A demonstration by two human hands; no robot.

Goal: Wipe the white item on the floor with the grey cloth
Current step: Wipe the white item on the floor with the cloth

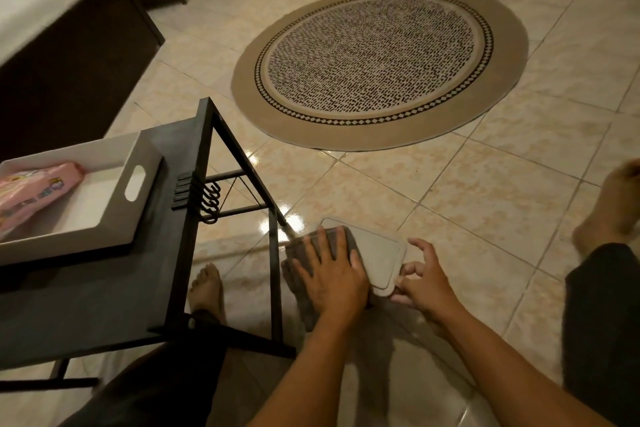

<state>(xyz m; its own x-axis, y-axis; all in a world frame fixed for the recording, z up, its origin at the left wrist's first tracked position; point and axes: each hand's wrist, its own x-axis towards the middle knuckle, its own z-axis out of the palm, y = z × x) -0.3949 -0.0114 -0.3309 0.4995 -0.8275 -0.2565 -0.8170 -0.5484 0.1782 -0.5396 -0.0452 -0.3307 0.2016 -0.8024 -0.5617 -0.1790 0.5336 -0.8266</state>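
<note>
A flat white rectangular item (379,253) with rounded corners lies on the tiled floor near the bottom centre. The grey cloth (298,274) covers its left part. My left hand (332,274) presses flat on the cloth, palm down, fingers spread. My right hand (420,279) is at the item's near right corner, fingertips pinching its edge, the other fingers curled and apart.
A black metal side table (194,191) stands just left of the item, its leg close to the cloth. On it sits a white tray (114,204) with a pink packet (31,191). A round patterned rug (377,62) lies further out. My bare feet (206,288) flank the spot.
</note>
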